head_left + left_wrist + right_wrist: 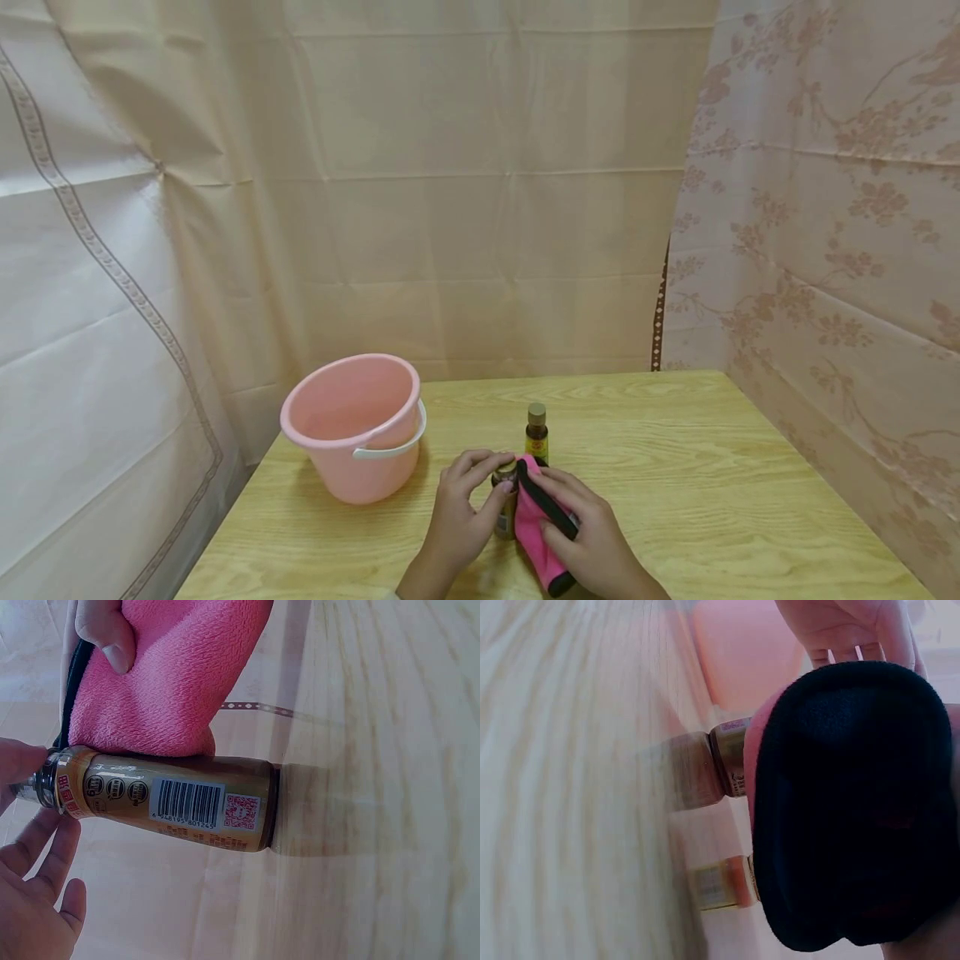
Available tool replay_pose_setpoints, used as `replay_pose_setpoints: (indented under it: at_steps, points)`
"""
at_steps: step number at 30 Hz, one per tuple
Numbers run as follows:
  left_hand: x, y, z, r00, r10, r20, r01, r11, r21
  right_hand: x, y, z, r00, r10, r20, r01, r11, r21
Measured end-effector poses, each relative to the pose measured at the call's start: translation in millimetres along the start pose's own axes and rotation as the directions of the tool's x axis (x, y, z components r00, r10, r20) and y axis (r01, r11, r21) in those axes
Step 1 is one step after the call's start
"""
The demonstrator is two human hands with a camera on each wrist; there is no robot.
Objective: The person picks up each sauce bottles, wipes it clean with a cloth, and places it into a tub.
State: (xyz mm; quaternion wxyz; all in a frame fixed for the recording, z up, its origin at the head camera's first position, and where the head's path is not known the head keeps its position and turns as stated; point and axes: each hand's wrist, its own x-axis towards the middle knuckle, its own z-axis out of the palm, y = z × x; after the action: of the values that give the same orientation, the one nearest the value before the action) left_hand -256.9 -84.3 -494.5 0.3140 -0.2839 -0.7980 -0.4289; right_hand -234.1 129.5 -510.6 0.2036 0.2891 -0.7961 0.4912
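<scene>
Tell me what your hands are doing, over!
Left hand pinches bottle top. Right hand holds pink cloth against it. Second bottle stands behind.

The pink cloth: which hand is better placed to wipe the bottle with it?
Probably the right hand: it already holds the pink cloth against the bottle, while the left hand's fingers grip the cap end.

Head cam: above/behind hands, facing fwd-down, mid-range. Wrist cams: very close, each beside its hand; both share bottle (172,801) and pink cloth (169,682).

A small brown bottle (505,500) with gold label stands upright on the table, a pink black-lined cloth (534,521) touching its side.
</scene>
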Motion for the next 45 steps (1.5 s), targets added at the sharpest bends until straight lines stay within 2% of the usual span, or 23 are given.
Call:
replay_pose_setpoints:
  at_steps: [9,19,36,45]
  points:
    - [-1.5,1.0,-0.2,1.0,-0.005,-0.015,0.004,1.0,-0.006,-1.9,4.9,2.3,0.997,0.075,0.034,-0.074,0.997,-0.026]
    - [-0.9,2.5,0.0,1.0,0.0,-0.031,-0.001,1.0,-0.008,-3.6,6.9,3.5,0.982,0.155,0.106,-0.142,0.983,-0.119]
    - [-0.4,3.0,-0.1,0.999,-0.007,-0.042,0.007,1.0,0.013,-4.3,9.7,3.3,0.98,0.154,0.124,-0.136,0.98,-0.143]
    - [-0.4,0.8,-0.4,0.999,-0.006,-0.031,0.006,1.0,0.001,-3.5,5.7,1.8,0.984,0.137,0.111,-0.126,0.987,-0.102]
